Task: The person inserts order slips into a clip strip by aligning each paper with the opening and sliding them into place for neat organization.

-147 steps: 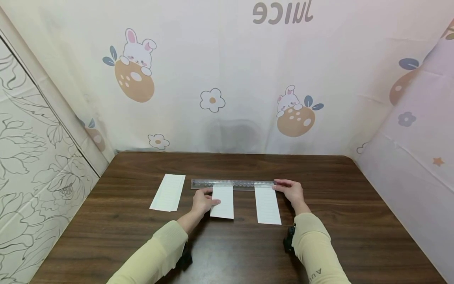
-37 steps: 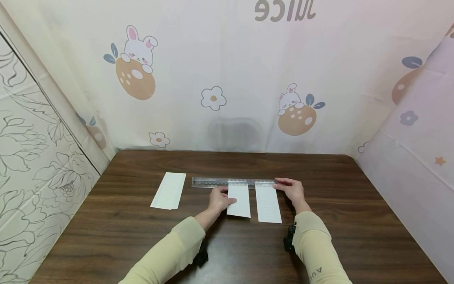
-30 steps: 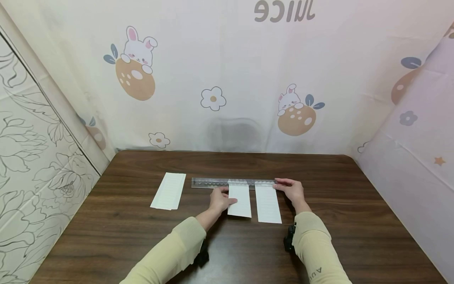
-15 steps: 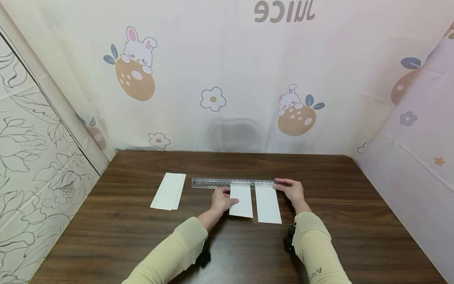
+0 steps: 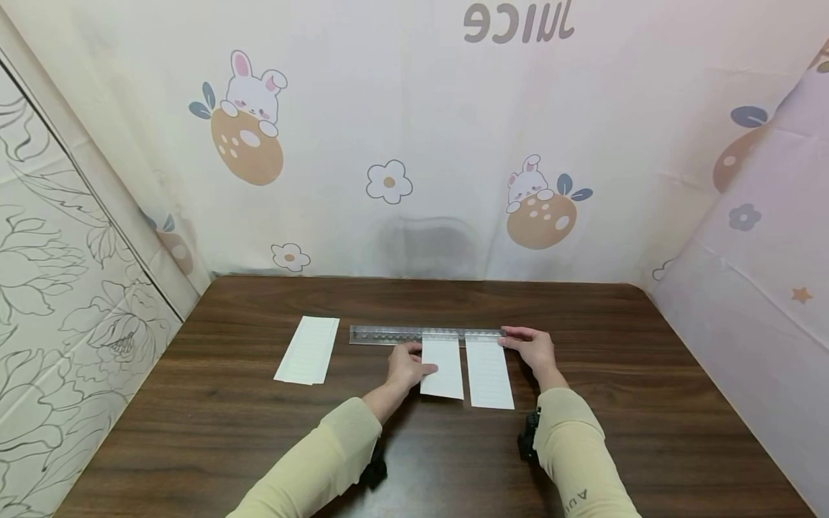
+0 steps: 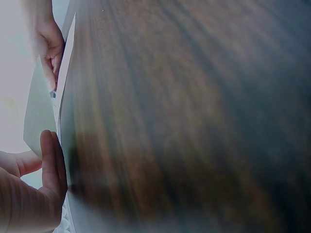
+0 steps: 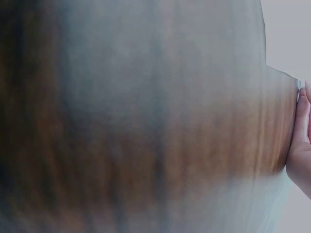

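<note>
I'm watching the left hand [image 5: 404,367] pinching a white card [image 5: 445,374] over the desk [image 5: 453,460], long axis near-far; the curtain [image 5: 453,144] is showing mirrored "Juice" [image 5: 518,23]; the right hand [image 5: 534,352] is pinching the clear ruler [image 5: 408,334] at its right end.

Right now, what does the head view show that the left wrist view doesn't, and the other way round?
Head only: the overlapping slips off to the left, the full length of the clear ruler and both yellow sleeves.
Left wrist only: the shaded underside of the held slip, with fingers of the left hand against it.
Both: the held slip, the left hand, the right hand and the brown table.
</note>
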{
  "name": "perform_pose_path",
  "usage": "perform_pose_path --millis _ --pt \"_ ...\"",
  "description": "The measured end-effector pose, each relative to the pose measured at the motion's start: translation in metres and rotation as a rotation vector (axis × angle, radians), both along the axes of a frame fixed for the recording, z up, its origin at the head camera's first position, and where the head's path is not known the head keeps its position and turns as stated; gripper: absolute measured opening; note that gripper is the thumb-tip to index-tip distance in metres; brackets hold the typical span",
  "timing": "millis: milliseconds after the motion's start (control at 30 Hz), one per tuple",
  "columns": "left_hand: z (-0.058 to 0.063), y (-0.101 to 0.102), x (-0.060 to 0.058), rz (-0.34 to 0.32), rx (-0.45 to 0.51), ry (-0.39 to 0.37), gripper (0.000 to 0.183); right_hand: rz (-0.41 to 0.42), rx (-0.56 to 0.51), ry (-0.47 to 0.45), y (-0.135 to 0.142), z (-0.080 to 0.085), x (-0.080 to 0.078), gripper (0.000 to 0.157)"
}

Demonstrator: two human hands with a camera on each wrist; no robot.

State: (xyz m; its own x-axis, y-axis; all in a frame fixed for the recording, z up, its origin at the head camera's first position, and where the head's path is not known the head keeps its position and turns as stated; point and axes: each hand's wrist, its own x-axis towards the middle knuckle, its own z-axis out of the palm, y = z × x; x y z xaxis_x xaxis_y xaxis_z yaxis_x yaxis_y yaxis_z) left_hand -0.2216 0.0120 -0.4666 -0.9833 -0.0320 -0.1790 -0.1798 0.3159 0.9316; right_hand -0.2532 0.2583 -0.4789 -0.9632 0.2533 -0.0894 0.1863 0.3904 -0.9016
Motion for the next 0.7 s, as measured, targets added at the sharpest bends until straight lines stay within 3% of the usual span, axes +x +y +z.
perform_pose_path --millis 700 --pt "0.002 0.0042 0.0018 -0.002 -0.014 -0.008 0.048 -0.004 0.003 0.013 -0.0004 -0.0005 0.0004 0.036"
